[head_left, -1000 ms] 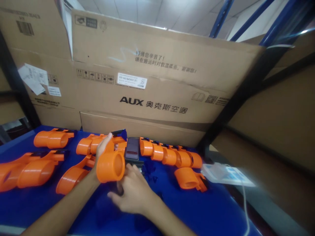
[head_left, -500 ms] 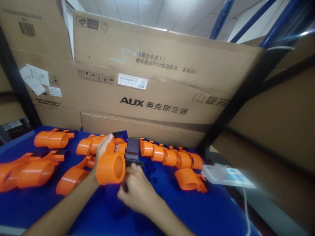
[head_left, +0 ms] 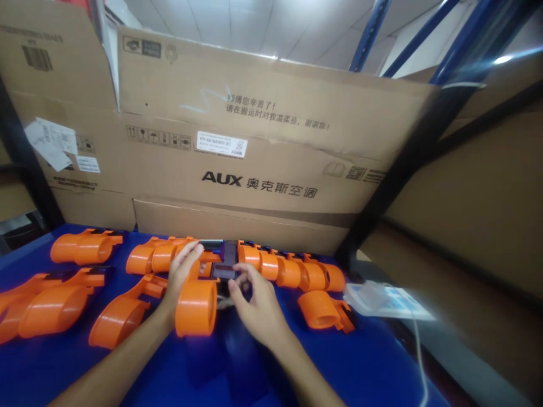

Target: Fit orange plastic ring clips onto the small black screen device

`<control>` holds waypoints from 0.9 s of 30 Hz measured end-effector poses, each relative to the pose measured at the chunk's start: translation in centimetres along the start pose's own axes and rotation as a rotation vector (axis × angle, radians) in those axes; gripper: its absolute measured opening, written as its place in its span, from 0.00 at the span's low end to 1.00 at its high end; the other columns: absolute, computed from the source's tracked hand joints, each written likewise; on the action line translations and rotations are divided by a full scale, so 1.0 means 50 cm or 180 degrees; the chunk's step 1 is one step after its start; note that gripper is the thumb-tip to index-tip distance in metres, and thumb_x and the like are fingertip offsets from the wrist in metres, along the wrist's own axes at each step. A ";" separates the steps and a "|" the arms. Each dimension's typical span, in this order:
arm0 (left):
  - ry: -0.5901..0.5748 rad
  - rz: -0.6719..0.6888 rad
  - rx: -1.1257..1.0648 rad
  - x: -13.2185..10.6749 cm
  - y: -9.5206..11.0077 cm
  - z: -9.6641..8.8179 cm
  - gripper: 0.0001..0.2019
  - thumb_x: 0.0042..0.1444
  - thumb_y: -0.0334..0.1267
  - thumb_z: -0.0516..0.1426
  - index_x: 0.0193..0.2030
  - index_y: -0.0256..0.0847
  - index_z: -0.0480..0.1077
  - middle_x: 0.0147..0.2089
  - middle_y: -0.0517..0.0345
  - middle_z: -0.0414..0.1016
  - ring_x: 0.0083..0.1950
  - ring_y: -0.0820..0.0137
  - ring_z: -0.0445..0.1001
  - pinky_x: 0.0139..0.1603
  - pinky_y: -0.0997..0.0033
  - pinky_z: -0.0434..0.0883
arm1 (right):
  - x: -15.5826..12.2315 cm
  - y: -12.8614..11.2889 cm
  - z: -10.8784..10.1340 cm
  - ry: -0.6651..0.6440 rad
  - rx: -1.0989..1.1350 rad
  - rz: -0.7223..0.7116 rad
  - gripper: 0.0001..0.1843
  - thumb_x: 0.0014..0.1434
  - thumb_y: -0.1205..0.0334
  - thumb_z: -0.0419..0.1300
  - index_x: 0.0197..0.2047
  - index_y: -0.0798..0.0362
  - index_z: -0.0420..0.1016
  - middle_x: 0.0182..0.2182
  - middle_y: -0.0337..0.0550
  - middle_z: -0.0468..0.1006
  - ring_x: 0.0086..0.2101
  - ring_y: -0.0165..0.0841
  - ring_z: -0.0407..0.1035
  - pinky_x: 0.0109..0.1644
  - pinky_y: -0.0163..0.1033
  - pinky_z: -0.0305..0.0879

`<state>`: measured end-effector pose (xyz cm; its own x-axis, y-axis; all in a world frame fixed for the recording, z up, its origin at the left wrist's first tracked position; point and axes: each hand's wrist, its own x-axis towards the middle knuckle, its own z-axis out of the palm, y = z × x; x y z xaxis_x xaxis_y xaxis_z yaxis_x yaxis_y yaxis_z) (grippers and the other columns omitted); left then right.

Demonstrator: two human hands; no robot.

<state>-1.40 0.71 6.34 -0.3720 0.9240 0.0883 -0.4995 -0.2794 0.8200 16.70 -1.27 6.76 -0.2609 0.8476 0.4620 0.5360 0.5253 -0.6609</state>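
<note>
My left hand (head_left: 179, 277) grips an orange plastic tube-shaped part (head_left: 197, 305) and holds it over the blue table (head_left: 360, 362), its wide open end tipped down toward me. My right hand (head_left: 254, 302) is beside it on the right, thumb and fingers pinched at a small dark piece (head_left: 224, 272) against the part's side. What the fingers hold is too small to name. A dark phone-like device (head_left: 229, 253) stands just behind the hands.
Several more orange parts lie on the blue table: a row (head_left: 292, 271) to the right of the hands, one loose (head_left: 322, 310), others at left (head_left: 46, 305). A white plastic packet (head_left: 382, 299) lies at right. Large cardboard boxes (head_left: 254, 158) wall the back.
My left hand has tipped the orange part so that its opening points down. My right hand has moved up from the table to the part's side and pinched there.
</note>
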 end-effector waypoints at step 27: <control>-0.0874 -0.0281 0.0118 -0.014 -0.108 0.029 0.20 0.51 0.48 0.67 0.46 0.41 0.71 0.30 0.63 0.71 0.26 0.73 0.73 0.30 0.73 0.71 | 0.007 0.043 0.001 0.0755 -0.0513 -0.0361 0.20 0.64 0.60 0.58 0.57 0.55 0.74 0.39 0.50 0.81 0.38 0.40 0.76 0.44 0.43 0.73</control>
<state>2.69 1.94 2.66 -0.1000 0.9818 0.1612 -0.4898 -0.1896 0.8510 17.72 0.17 5.47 -0.1418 0.7332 0.6651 0.6396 0.5806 -0.5037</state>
